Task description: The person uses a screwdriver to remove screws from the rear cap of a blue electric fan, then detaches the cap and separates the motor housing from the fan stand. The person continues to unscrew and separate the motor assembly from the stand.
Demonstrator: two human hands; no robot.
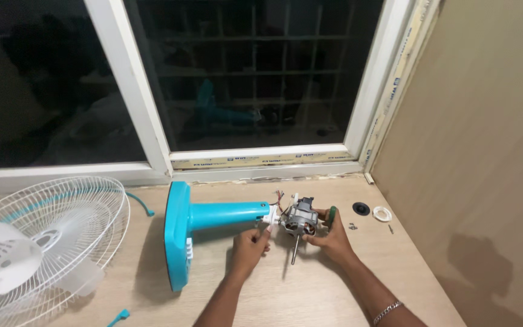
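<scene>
Your hands meet at the bare fan motor (299,219), which sits at the end of the teal stand (225,215) lying on its side on the desk (310,290), its round base (177,236) up on edge. Your left hand (250,245) pinches the white joint (271,217) where stand and motor meet, fingers pressed together on it. Your right hand (331,235) cups the far side of the motor, and a green-handled tool (332,214) stands against that hand; whether you grip it or it only leans there is hard to tell.

Expect the motor to be dense and heavy for its bulk, with stiff metal plates and hard edges. Hold it by that metal body. The thin wires (280,198) at the top look fragile, so keep your fingers off them. The shaft (295,248) pointing toward you is smooth and probably slippery, a poor handle. The stand is likely light, hollow plastic, and could roll on its edge if you push.

Small screws (353,226) and a white ring (382,213) lie just beyond your right hand. The wire fan guard (62,236) rests well apart on the left.
</scene>
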